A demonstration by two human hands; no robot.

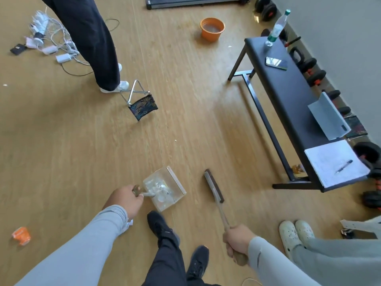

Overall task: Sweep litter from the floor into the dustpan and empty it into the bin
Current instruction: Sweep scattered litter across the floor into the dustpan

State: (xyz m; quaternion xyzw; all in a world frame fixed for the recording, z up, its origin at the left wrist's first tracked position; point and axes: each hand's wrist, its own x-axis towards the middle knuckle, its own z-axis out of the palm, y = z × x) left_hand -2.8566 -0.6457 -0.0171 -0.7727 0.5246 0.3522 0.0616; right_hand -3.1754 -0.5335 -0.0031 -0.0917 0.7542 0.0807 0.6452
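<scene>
Clear plastic dustpan [165,188] holds litter — left hand [125,200] grips its handle. Right hand [237,242] clasps the broom [214,187] — orange bin [212,29] stands well apart.

Both arms wear long, close-fitting light grey sleeves [90,240] ending at the wrists, leaving the hands bare. The right sleeve [274,263] carries a small dark curved mark just behind its cuff. The legs wear dark trousers [169,263]. Both feet wear black lace-up shoes [160,226], the laces visible on the right shoe [198,263].
</scene>
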